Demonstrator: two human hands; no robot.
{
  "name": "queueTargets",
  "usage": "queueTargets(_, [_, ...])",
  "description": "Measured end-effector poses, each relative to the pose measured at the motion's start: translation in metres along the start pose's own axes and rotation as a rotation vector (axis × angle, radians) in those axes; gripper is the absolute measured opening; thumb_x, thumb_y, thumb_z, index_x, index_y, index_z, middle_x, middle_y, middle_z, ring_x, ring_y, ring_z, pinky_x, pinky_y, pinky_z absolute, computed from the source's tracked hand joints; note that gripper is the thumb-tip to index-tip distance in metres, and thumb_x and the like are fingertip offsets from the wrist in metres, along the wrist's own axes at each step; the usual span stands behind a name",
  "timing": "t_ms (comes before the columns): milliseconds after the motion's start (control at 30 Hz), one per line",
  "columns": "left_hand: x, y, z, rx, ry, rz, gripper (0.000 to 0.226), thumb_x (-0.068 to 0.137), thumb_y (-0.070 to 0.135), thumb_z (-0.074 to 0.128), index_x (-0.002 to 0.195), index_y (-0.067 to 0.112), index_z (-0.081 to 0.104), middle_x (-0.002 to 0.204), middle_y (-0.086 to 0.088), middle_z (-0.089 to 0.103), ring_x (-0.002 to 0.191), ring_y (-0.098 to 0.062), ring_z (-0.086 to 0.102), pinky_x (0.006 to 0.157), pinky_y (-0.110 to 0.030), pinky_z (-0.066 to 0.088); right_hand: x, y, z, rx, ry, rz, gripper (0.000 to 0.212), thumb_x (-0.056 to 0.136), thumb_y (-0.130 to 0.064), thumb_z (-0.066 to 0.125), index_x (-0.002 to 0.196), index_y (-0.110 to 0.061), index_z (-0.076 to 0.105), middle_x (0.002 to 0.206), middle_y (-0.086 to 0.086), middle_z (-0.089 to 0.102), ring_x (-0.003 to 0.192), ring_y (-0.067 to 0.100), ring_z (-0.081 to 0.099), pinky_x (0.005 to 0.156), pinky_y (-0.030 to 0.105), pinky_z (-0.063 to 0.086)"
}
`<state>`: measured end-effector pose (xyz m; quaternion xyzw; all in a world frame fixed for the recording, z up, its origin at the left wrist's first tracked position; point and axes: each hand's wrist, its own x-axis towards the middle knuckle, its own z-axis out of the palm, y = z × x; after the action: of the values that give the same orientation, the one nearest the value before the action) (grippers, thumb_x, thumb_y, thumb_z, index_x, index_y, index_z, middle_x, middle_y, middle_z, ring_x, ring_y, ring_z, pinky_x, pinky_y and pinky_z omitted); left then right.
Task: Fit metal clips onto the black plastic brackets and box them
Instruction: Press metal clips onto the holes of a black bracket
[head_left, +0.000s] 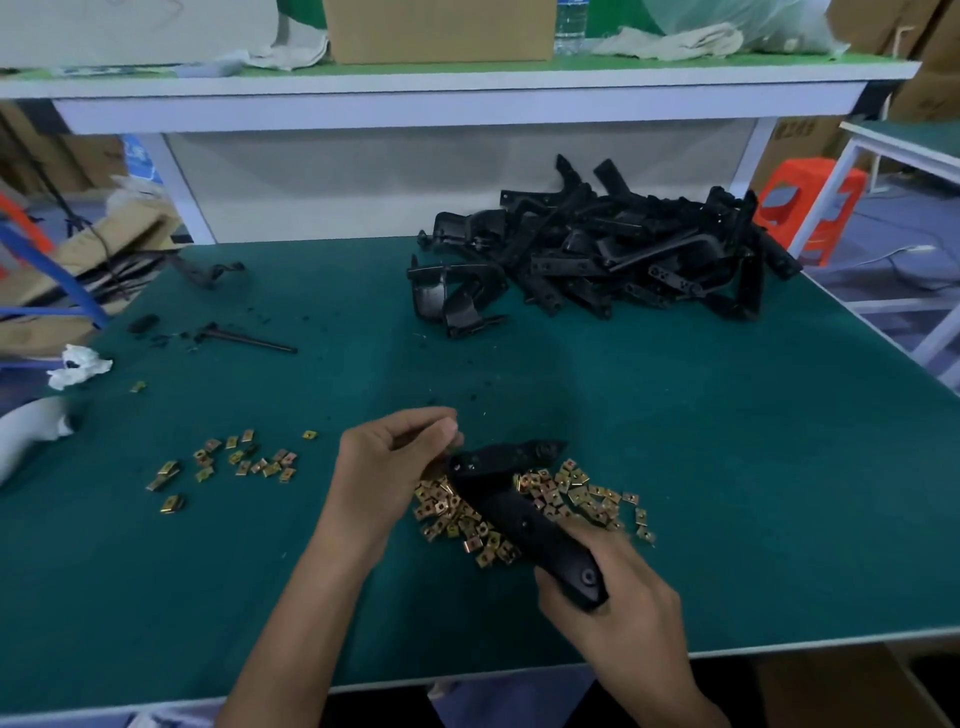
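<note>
My right hand (608, 587) grips the near end of a black plastic bracket (511, 493) that slants up to the left over a heap of brass-coloured metal clips (566, 499). My left hand (395, 462) hovers at the bracket's far end with its fingers curled and fingertips pinched together; what they pinch is hidden. A smaller scatter of clips (228, 462) lies to the left. A big pile of black brackets (613, 249) sits at the back right of the green table (753, 467).
A cardboard box (439, 28), rags and a water bottle (570, 26) stand on the upper shelf. Black scraps and a thin rod (249, 340) lie at the left, with crumpled white paper (78, 366) near the left edge. An orange stool (810, 208) stands beyond the right side.
</note>
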<state>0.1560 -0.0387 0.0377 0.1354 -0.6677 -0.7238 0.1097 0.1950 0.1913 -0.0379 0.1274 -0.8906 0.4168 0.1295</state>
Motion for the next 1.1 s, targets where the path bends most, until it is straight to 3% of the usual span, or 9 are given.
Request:
queueTargets(167, [-0.003,0.002,-0.011,0.133,-0.085,-0.007,0.019,0.095,0.011,0.068,0.108,0.021,0.075,0.093,0.001,0.079,0.093,-0.005,0.073,0.077,-0.008,0.050,0.001,-0.003,0.003,-0.069,-0.007,-0.016,0.053,0.071,-0.047,0.074,0.120,-0.048,0.053,0.093,-0.018,0.065,0.084,0.007,0.063,0.063,0.033,0.057])
queueTargets(300, [-0.009,-0.001,-0.011,0.204,-0.135,-0.012,0.020,0.093,0.010,0.069,0.103,0.026,0.078,0.094,0.005,0.079,0.095,-0.004,0.072,0.080,-0.008,0.050,0.002,0.000,0.004,-0.107,-0.046,0.003,0.058,0.071,-0.053,0.083,0.120,-0.052,0.051,0.093,-0.020,0.065,0.090,0.007,0.061,0.064,0.031,0.054])
queueTargets(433, [-0.011,-0.003,-0.012,0.228,-0.117,-0.033,0.019,0.093,0.011,0.070,0.100,0.026,0.079,0.094,0.007,0.079,0.093,-0.004,0.072,0.076,-0.007,0.050,0.003,0.003,0.004,-0.120,-0.076,0.014,0.052,0.073,-0.073,0.058,0.121,-0.055,0.051,0.093,-0.019,0.062,0.084,0.006,0.063,0.065,0.032,0.054])
queueTargets(667, [-0.009,-0.008,-0.009,0.276,-0.094,-0.074,0.018,0.092,0.016,0.071,0.093,0.031,0.081,0.092,0.001,0.078,0.081,-0.010,0.068,0.070,-0.021,0.053,0.004,0.002,0.006,-0.176,-0.020,-0.027,0.041,0.074,-0.065,0.061,0.110,-0.046,0.066,0.086,-0.015,0.064,0.070,0.008,0.065,0.052,0.029,0.054])
queueTargets(833, [-0.012,-0.010,-0.013,0.227,-0.130,-0.103,0.019,0.093,0.018,0.072,0.095,0.035,0.081,0.098,0.003,0.078,0.093,-0.012,0.070,0.084,-0.027,0.052,0.004,0.004,0.007,-0.184,0.000,-0.063,0.045,0.071,-0.065,0.064,0.111,-0.045,0.059,0.084,-0.017,0.065,0.067,0.007,0.065,0.050,0.025,0.052])
queueTargets(967, [-0.012,-0.015,-0.010,0.213,-0.058,-0.140,0.016,0.092,0.014,0.071,0.092,0.027,0.082,0.089,0.003,0.078,0.075,0.000,0.065,0.063,-0.011,0.048,0.004,0.006,0.009,-0.225,0.016,-0.128,0.042,0.074,-0.061,0.064,0.112,-0.043,0.058,0.081,-0.014,0.063,0.062,0.011,0.064,0.047,0.020,0.045])
queueTargets(1100, [-0.016,-0.019,-0.003,0.144,0.009,-0.175,0.016,0.092,0.011,0.071,0.090,0.023,0.081,0.083,0.007,0.077,0.068,0.006,0.062,0.056,-0.009,0.044,0.004,0.010,0.012,-0.262,0.020,-0.178,0.039,0.076,-0.060,0.064,0.109,-0.040,0.061,0.078,-0.013,0.060,0.058,0.011,0.060,0.051,0.016,0.031])
